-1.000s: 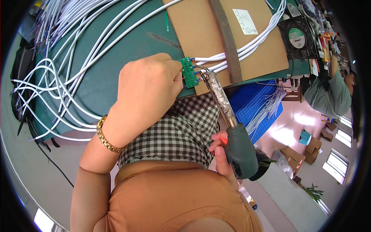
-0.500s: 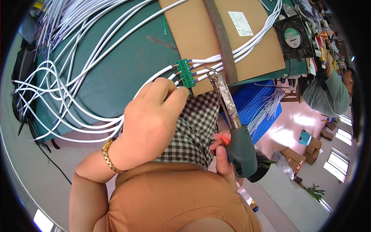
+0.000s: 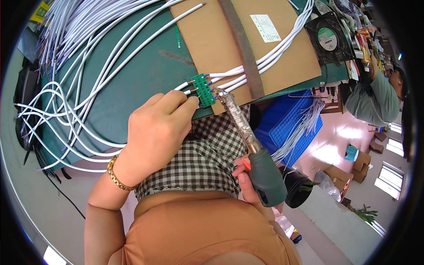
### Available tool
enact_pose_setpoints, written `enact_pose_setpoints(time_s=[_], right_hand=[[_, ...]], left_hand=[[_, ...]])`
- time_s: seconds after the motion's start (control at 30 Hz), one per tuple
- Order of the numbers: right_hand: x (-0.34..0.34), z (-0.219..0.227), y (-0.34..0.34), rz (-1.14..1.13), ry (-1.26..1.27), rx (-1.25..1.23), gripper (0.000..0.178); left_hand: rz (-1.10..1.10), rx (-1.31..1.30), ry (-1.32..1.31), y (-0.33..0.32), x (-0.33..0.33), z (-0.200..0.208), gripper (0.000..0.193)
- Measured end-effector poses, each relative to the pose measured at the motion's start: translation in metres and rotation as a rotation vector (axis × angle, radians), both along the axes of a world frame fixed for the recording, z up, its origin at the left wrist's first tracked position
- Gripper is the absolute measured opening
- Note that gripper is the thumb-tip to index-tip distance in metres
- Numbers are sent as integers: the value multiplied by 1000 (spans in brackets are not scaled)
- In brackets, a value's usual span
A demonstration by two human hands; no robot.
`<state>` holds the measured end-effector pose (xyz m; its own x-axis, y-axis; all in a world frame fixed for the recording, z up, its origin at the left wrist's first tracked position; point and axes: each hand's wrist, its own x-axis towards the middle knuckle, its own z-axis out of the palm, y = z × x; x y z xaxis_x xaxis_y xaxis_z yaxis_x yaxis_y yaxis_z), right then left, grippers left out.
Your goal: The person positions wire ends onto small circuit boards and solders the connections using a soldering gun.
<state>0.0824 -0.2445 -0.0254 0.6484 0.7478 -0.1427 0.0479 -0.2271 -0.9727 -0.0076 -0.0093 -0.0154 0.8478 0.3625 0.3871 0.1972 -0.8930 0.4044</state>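
Observation:
A small green circuit board (image 3: pixel 203 91) sits at the table's near edge, partly against a brown fibreboard sheet (image 3: pixel 282 66). White cables (image 3: pixel 236 82) with bared coloured cores meet its right side, and others come to its left side. My left hand (image 3: pixel 159 128), with a gold watch at the wrist, is closed in a pinch at the board's lower left corner, on a white cable whose end its fingers hide. My right hand (image 3: pixel 247 181) grips a soldering gun (image 3: pixel 267 176) with a dark green body and red trigger. Its tip touches or nearly touches the board's right edge.
A dark metal bar (image 3: pixel 242 48) lies across the cables on the sheet. Bundled white cables (image 3: pixel 106 26) cover the green table's (image 3: pixel 132 75) left side. A black fan (image 3: pixel 329 37) stands at right. Below is a blue crate (image 3: pixel 282 128). A person (image 3: pixel 373 104) sits farther right.
The soldering gun's tip has moved left and down from over the cables to the board's right edge. My left hand stays pinched by the board. The whole view has shifted slightly.

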Motion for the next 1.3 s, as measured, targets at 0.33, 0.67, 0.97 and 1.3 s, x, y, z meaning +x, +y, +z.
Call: enact_pose_setpoints(time_s=[0.33, 0.67, 0.97, 1.3], right_hand=[[3, 2, -12, 204, -388, -250, 23], [8, 20, 13, 177, -328, -55, 19], [11, 9, -1, 292, -633, -130, 38], [9, 2, -2, 281, -680, -94, 32]], left_hand=[[-202, 97, 175, 9, -5, 6, 41], [-270, 213, 217, 7, -4, 6, 44], [-273, 260, 310, 2, -1, 12, 43], [-261, 316, 312, -3, 3, 10, 40]])
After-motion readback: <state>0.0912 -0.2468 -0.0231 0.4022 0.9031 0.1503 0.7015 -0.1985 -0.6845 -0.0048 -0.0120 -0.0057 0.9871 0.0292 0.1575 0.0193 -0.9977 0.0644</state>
